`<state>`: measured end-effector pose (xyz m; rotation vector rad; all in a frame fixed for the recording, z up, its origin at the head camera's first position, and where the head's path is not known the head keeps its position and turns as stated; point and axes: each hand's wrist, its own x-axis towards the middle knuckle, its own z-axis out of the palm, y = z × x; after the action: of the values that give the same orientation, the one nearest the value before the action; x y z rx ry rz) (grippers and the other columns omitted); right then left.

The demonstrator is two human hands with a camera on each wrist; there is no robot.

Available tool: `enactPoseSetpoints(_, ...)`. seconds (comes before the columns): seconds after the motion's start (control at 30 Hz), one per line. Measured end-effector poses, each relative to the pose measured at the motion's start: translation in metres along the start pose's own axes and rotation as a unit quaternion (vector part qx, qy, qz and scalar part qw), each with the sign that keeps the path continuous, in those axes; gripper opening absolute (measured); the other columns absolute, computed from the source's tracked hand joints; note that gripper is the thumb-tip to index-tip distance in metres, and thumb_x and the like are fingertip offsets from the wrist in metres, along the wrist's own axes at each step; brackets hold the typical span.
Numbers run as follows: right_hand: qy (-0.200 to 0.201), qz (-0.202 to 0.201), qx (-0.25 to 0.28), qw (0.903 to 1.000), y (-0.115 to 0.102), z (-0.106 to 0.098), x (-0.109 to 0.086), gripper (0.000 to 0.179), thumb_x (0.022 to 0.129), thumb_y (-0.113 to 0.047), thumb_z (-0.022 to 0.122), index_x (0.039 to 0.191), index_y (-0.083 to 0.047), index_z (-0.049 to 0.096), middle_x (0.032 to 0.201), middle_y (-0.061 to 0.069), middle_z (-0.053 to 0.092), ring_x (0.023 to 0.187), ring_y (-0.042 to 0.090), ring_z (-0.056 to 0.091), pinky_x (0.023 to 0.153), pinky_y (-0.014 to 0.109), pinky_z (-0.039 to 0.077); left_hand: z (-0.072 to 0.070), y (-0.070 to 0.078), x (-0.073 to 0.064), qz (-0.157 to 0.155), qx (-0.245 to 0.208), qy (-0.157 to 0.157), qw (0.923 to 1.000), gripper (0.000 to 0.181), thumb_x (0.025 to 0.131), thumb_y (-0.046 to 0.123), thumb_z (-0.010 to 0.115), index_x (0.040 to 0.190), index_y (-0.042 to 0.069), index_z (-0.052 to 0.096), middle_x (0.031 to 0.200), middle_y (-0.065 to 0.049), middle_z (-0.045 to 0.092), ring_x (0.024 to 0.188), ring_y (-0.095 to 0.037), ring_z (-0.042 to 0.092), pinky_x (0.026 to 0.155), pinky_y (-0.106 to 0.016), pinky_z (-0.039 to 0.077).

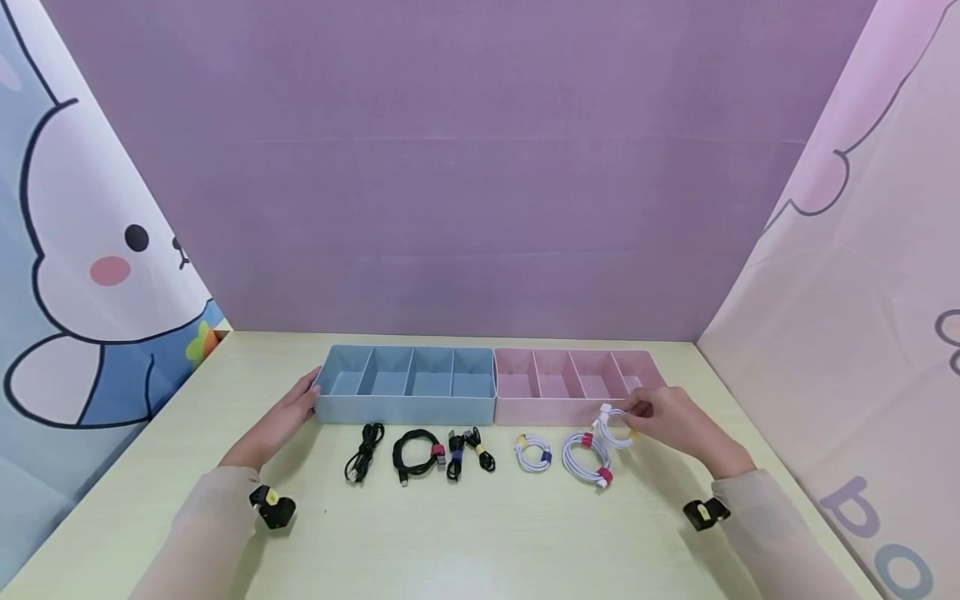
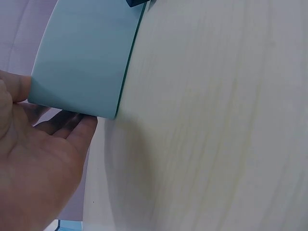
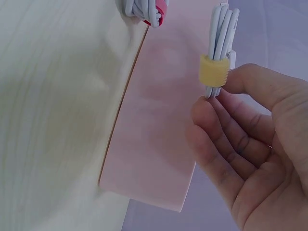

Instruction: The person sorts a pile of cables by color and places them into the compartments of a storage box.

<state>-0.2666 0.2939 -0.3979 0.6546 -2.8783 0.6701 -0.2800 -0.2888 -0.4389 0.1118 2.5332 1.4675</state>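
The right hand [image 1: 671, 417] pinches between thumb and fingers a coiled white cable [image 3: 222, 36] with a yellow strap [image 3: 212, 71], before the pink box [image 1: 547, 412]. The left hand [image 1: 283, 423], fingers extended, touches the end of the blue box [image 1: 405, 410]. Each box has four compartments. On the desk [image 1: 450, 542], four black cables [image 1: 365, 454] and two white coils [image 1: 566, 457] lie in front. The right cloth [image 1: 832, 350] shows a letter "o" [image 1: 882, 567].

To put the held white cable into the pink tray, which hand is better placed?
Probably the right hand: it pinches the white cable close to the pink tray, while the left hand touches the outer end of the blue tray.
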Motion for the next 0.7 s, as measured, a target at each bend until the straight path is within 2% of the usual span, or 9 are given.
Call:
enactPoseSetpoints(0.5,0.016,-0.015,0.023,0.9995,-0.009,0.000,0.009,0.008,0.080,-0.013,0.069,0.086,-0.008,0.068,0.072,-0.008,0.061,0.065,0.007,0.057,0.057,0.021,0.051,-0.001,0.001,-0.001,-0.003,0.001,0.003,1.0000,0.061,0.098,0.046,0.024,0.147,0.024,-0.006,0.152,-0.012,-0.006,0.136,-0.036,0.004,0.107,-0.054,0.015)
enactPoseSetpoints(0.7,0.021,-0.016,0.033,0.9991,-0.011,0.000,0.013,0.008,0.080,-0.014,0.069,0.086,-0.008,0.069,0.073,-0.008,0.062,0.067,0.008,0.058,0.057,0.022,0.051,0.000,0.000,-0.001,0.008,-0.005,0.004,0.9999,0.061,0.099,0.045,0.024,0.147,0.023,-0.005,0.152,-0.013,-0.005,0.136,-0.036,0.005,0.107,-0.053,0.016)
